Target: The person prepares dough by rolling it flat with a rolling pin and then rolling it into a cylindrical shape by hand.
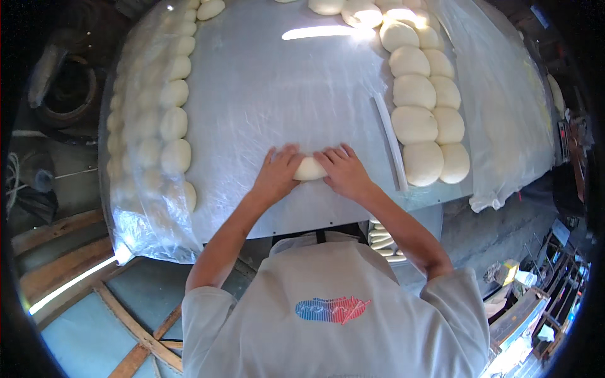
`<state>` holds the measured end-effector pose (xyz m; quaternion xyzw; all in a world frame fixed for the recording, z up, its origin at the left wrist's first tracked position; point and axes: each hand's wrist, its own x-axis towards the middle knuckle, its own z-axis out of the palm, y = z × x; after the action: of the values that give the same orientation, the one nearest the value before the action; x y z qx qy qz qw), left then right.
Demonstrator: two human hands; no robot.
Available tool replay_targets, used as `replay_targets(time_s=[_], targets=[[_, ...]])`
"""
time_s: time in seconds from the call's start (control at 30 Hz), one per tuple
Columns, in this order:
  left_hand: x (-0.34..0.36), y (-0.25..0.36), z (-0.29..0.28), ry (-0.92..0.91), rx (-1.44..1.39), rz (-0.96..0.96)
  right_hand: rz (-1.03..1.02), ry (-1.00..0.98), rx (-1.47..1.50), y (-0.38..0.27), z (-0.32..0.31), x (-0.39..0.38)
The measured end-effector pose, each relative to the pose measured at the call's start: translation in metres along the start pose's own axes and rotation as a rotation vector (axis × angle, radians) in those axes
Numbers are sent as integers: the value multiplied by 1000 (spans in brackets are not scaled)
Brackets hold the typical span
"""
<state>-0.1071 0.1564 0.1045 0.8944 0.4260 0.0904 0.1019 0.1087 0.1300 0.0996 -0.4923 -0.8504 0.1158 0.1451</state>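
In the middle of the worktable (277, 88), near its front edge, lies a short, pale piece of dough (310, 168). My left hand (279, 169) holds its left end and my right hand (344, 170) its right end, with fingers curled around it. Between the hands only the middle of the dough shows. To the right lies a long, thin, pale stick (389, 142), beside two columns of smooth, rounded dough pieces (414, 124) set close together. On the left, more dough pieces (175, 155) stand in rows, mostly under clear plastic sheeting (151, 217).
Another plastic sheet (504, 120) covers the table's right side. Below the front edge, by my right forearm, several long dough strips (380, 239) lie on a lower surface. Wooden beams (138, 327) cross at lower left. A cluttered shelf (520, 318) stands at lower right.
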Motion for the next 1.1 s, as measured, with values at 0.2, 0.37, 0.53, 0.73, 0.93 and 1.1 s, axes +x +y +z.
replay_targets(time_s=[0.2,0.37,0.53,0.73,0.93,1.1], targets=[[21,-30,-28,195,153,41,59,107,-14,0,-3,31],[10,-30,-26,-129,-32,-135,169,150,13,-11,18,41],[105,-78,16,208,-287,-89,305,181,-134,32,62,167],[263,-189,29,165,90,-254,301,262,-384,154,57,316],[199,-193,42,-137,52,-234,287,-70,-81,119,58,251],[248,-231,32,58,43,-222,332,153,-248,165,59,307]])
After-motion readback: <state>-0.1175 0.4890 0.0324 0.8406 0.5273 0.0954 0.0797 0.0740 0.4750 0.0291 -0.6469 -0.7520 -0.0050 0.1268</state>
